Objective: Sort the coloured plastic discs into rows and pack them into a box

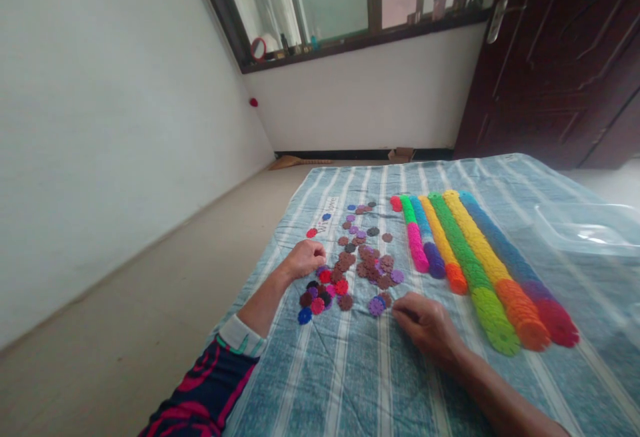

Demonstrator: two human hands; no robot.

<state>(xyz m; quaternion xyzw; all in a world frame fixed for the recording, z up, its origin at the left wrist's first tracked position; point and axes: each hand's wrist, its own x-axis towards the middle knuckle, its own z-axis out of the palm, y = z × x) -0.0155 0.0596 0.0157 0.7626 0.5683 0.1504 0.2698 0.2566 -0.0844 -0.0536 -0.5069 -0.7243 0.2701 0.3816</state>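
Note:
My left hand (306,258) is closed, fingertips down on the cloth at the left edge of the loose discs. A small pile of notched plastic discs (318,306) in red, black, blue and purple lies just below it. My right hand (425,324) is curled with its fingers together, right beside a purple disc (376,306) and a brown one. What either hand holds, if anything, is hidden. Between the hands spreads a heap of mostly brown discs (373,267). Overlapping discs form long colour-sorted rows on the right, among them a green row (460,244) and a yellow row (475,244).
A striped blue-grey cloth (345,370) covers the bed or table. At its right lies a clear plastic tub (590,227). Printed lettering (327,214) shows near the far left edge. Beyond are a dark red door (550,57) and a window sill (370,38) with small items.

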